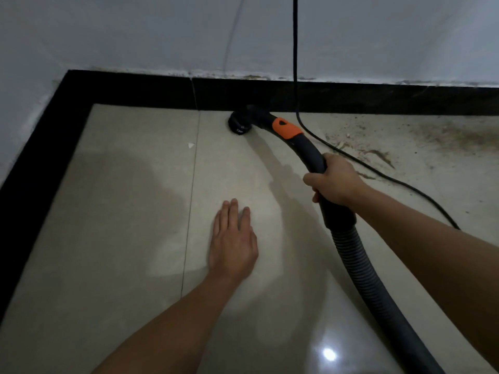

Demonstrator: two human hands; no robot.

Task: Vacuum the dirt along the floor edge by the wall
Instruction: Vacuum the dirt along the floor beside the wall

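A pale wall (378, 36) meets a tiled floor (135, 238) along a black skirting board (135, 90), with a band of dirt (405, 141) lying to the right near the board's foot. A person's right hand (333, 179) is wrapped round the rigid tube of the vacuum hose (359, 260), just above its ribbed section. The left hand (233, 238) lies flat on the tile, fingers straight, holding nothing. The round nozzle (239, 124) sits against the skirting, left of the dirt and apart from it. A good pass would likely draw it right along the board, low, clear of the power cord (295, 49) crossing the debris. 1 white scrap (191, 145) lies left of the nozzle.
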